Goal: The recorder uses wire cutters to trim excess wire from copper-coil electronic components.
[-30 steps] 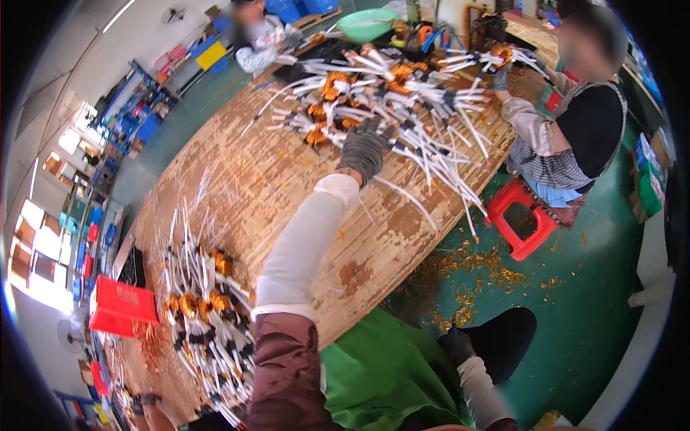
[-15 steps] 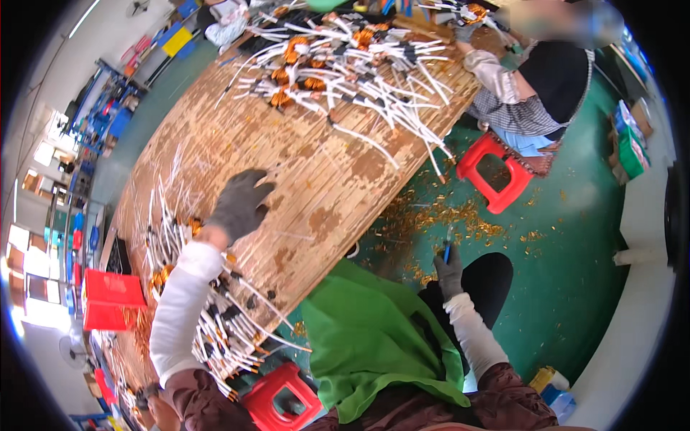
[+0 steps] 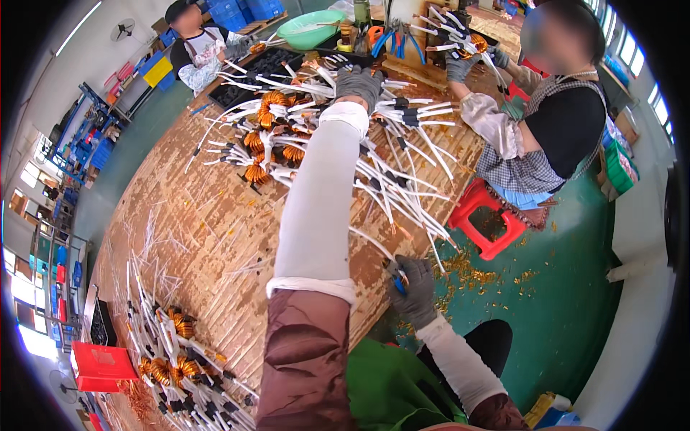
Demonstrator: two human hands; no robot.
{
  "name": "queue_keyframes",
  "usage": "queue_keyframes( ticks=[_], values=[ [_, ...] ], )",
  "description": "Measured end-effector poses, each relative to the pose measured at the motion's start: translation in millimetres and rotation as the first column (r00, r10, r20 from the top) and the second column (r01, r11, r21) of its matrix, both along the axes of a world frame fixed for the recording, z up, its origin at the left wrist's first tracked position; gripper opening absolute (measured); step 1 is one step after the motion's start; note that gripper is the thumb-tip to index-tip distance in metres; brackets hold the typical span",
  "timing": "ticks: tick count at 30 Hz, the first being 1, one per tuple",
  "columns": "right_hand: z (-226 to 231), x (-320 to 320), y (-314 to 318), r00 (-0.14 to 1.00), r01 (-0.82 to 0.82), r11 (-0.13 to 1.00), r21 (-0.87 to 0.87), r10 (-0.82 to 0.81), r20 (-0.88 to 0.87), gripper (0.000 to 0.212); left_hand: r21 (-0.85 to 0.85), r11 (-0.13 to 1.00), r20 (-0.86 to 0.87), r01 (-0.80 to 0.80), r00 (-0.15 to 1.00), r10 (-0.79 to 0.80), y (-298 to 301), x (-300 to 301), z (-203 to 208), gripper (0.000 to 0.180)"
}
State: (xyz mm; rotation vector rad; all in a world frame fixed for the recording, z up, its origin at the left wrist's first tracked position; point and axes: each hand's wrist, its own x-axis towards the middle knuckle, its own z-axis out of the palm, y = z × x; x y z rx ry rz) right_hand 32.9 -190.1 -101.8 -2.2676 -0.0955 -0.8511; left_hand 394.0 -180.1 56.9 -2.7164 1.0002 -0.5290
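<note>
My left hand, in a grey glove, reaches far across the table onto the large pile of copper-wound coils with white leads. Its fingers look spread over the leads; the fingertips are partly hidden among them. My right hand, also gloved, is closed around blue-handled pliers at the table's right edge. The pliers' jaws are close to the end of a white lead stretching out from the pile; whether they touch it I cannot tell.
A second heap of coils lies at the near left beside a red bin. Two people work at the far side. More pliers hang near a green basin. A red stool stands right of the worn wooden table.
My left hand has moved from the bare tabletop to the far pile. The right hand has come up with the pliers from beside my leg to the table edge. The view has shifted.
</note>
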Motion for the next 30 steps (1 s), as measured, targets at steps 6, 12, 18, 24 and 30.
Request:
queue_keyframes(
  ticks=[6, 12, 18, 24, 30],
  values=[
    [-8.9, 5.0, 0.7, 0.999, 0.022, 0.999, 0.023, -0.021, -0.05, 0.039, 0.208, 0.977, 0.042, -0.049, 0.998, 0.041, 3.2, 13.8, -3.0, 0.036],
    [-11.5, 8.5, -6.7, 0.999, 0.033, 0.999, 0.038, -0.033, -0.006, 0.037, 0.273, 0.956, 0.268, 0.107, 0.946, -0.182, 33.8, -17.6, 62.1, 0.032],
    [-12.1, 3.7, -7.2, 0.999, 0.04, 0.999, 0.024, -0.04, 0.032, 0.038, 0.193, 0.977, 0.216, -0.094, 0.975, 0.051, 101.7, 6.3, 91.0, 0.04],
    [-13.2, -7.2, -8.7, 1.0, 0.024, 1.0, 0.016, -0.024, 0.012, 0.036, 0.012, 0.97, -0.149, -0.241, 0.959, 0.24, 144.3, -42.2, 28.7, 0.045],
    [-11.2, 1.2, 14.7, 0.998, 0.034, 0.997, -0.066, -0.03, 0.056, 0.036, 0.338, 0.935, -0.238, -0.109, 0.951, 0.197, 270.5, -110.8, 39.1, 0.038]
  ],
)
